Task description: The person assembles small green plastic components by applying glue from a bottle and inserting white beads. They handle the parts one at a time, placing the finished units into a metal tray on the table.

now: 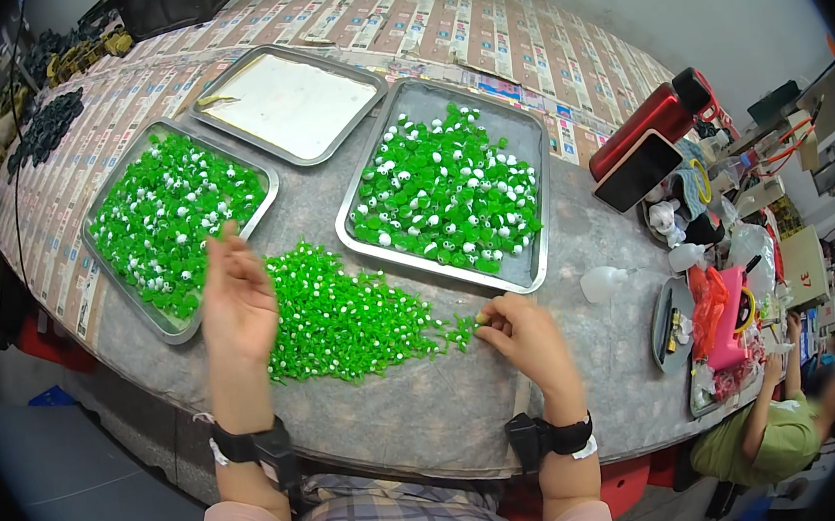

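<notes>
A heap of tiny green plastic pieces point(338, 323) with white dots lies on the table between my hands. My left hand point(239, 303) is raised at the right edge of the left metal tray point(176, 336), its fingers loosely bent and slightly blurred; I make out nothing held in it. This tray is filled with green pieces and white balls with dark marks point(171, 209). At the right tip of the heap, my right hand point(523, 336) pinches with thumb and forefinger beside a small green cluster point(461, 332). What sits between those fingertips is mostly hidden.
A second tray point(537, 274) of green and white pieces stands ahead, right of a tray with a white sheet point(297, 101). To the right are a red bottle point(651, 122), a phone point(638, 171), white bottles point(603, 285) and a pink container point(728, 319). A person in green point(771, 437) sits beyond.
</notes>
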`<act>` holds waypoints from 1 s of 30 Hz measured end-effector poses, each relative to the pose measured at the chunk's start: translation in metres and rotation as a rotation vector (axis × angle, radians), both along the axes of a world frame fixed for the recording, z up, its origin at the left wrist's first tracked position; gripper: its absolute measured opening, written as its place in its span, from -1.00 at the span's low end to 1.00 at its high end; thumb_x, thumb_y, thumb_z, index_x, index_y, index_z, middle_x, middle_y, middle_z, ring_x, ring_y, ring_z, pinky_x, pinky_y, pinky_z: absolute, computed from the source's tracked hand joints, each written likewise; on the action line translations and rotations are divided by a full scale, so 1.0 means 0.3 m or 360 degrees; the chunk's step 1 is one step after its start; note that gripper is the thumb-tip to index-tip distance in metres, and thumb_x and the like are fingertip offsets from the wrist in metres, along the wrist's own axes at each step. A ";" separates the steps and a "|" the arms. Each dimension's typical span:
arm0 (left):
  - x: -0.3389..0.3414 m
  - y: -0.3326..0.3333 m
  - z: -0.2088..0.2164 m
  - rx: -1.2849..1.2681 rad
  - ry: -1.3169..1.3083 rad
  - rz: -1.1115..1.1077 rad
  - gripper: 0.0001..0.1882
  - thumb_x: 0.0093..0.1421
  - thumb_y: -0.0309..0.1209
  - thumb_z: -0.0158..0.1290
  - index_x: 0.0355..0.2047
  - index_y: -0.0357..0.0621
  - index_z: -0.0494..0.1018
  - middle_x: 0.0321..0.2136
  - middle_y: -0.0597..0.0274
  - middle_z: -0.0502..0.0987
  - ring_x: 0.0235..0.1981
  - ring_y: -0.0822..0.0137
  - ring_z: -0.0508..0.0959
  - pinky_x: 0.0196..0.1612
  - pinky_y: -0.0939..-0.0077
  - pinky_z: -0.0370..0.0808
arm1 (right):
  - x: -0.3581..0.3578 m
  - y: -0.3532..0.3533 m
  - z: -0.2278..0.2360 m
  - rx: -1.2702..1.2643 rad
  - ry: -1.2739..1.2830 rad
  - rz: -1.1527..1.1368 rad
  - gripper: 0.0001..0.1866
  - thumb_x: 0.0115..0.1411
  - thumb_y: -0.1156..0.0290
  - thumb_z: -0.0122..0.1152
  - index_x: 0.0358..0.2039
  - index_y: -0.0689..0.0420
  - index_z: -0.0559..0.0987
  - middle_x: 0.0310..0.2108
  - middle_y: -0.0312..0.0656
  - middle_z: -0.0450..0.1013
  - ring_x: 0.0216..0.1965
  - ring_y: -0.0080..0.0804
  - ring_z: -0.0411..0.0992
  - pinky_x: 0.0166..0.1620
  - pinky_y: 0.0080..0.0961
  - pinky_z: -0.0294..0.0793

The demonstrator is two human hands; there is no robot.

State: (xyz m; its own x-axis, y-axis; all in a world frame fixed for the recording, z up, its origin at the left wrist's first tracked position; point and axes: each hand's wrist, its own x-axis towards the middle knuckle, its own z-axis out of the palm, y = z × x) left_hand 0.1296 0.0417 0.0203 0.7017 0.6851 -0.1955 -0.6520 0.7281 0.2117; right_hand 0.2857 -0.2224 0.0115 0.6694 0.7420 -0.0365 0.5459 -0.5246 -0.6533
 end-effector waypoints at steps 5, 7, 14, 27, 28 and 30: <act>0.069 -0.275 0.010 0.0420 0.0348 -0.0937 -0.75 0.12 -0.33 -0.09 -0.23 -0.22 0.31 -0.49 0.35 0.40 -0.52 0.60 0.39 -0.47 0.76 0.43 | -0.007 -0.008 0.023 0.0237 0.0125 0.0026 -0.83 -0.17 0.51 0.20 -0.50 0.23 0.44 -0.60 -0.22 0.31 -0.59 -0.46 0.31 -0.53 -0.61 0.29; 0.086 -0.350 -0.010 0.0534 0.0449 -0.1306 -0.75 0.13 -0.32 -0.10 -0.25 -0.21 0.33 -0.50 0.36 0.40 -0.52 0.60 0.39 -0.46 0.73 0.44 | -0.037 -0.010 0.114 0.0402 0.0253 0.0072 -0.84 -0.17 0.52 0.20 -0.51 0.22 0.44 -0.59 -0.22 0.31 -0.58 -0.46 0.32 -0.54 -0.62 0.29; 0.094 -0.396 -0.091 0.0261 0.0332 -0.1706 -0.76 0.11 -0.31 -0.07 -0.29 -0.21 0.36 -0.52 0.36 0.42 -0.53 0.59 0.43 -0.45 0.72 0.46 | -0.089 0.040 0.145 0.0448 -0.0165 0.0333 -0.86 -0.18 0.57 0.18 -0.51 0.17 0.46 -0.60 -0.26 0.32 -0.56 -0.46 0.34 -0.50 -0.56 0.30; 0.097 -0.354 -0.043 0.0778 0.0606 -0.1178 -0.80 0.04 -0.43 0.01 -0.31 -0.25 0.44 -0.46 0.18 0.50 -0.46 0.45 0.50 -0.36 0.61 0.48 | 0.206 -0.300 -0.041 0.0925 -0.0467 -0.1290 -0.55 -0.12 0.30 0.24 -0.21 0.19 0.35 -0.31 -0.23 0.36 -0.25 -0.37 0.28 -0.17 -0.45 0.21; 0.093 -0.357 -0.045 0.0795 0.0622 -0.1181 -0.80 0.04 -0.44 0.01 -0.31 -0.25 0.44 -0.47 0.18 0.50 -0.46 0.45 0.50 -0.37 0.61 0.48 | 0.243 -0.333 -0.101 0.0635 -0.0407 -0.1199 -0.51 -0.12 0.30 0.24 -0.17 0.19 0.33 -0.29 -0.22 0.36 -0.24 -0.36 0.28 -0.15 -0.44 0.21; 0.096 -0.362 -0.046 0.0786 0.0610 -0.1170 -0.81 0.04 -0.47 0.01 -0.31 -0.26 0.43 -0.47 0.18 0.49 -0.47 0.45 0.50 -0.37 0.62 0.48 | 0.288 -0.396 -0.164 0.0058 -0.0298 -0.1023 -0.45 -0.12 0.29 0.24 -0.11 0.18 0.29 -0.25 -0.20 0.36 -0.22 -0.32 0.28 -0.13 -0.41 0.20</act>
